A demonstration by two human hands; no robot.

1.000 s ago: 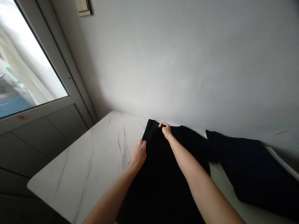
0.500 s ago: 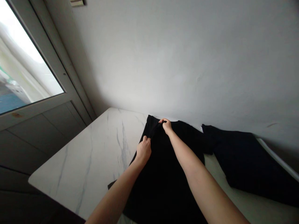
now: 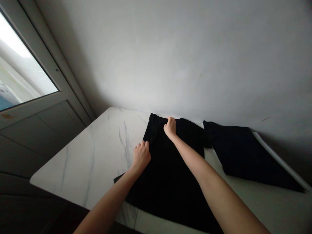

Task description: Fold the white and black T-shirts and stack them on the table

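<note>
A black T-shirt (image 3: 170,182) lies spread on the marble-patterned table, with one short sleeve showing at the left and another at the right. My left hand (image 3: 142,154) is at the shirt's left edge, its fingers curled down onto the cloth. Near the shirt's far end, by the neckline, my right hand (image 3: 170,127) is closed in a pinch on the fabric. The fingertips of both hands are mostly hidden. Folds in the dark cloth are hard to make out.
A dark navy garment (image 3: 246,152) lies to the right, close against the wall (image 3: 180,65). The white table (image 3: 80,162) has grey veins and a rounded near-left corner. A grey door (image 3: 31,133) with a glass pane stands at the left.
My left hand has moved left and slightly toward me along the shirt's edge. My hands are further apart, and the cloth stretched between them now lies flatter. The view has shifted slightly.
</note>
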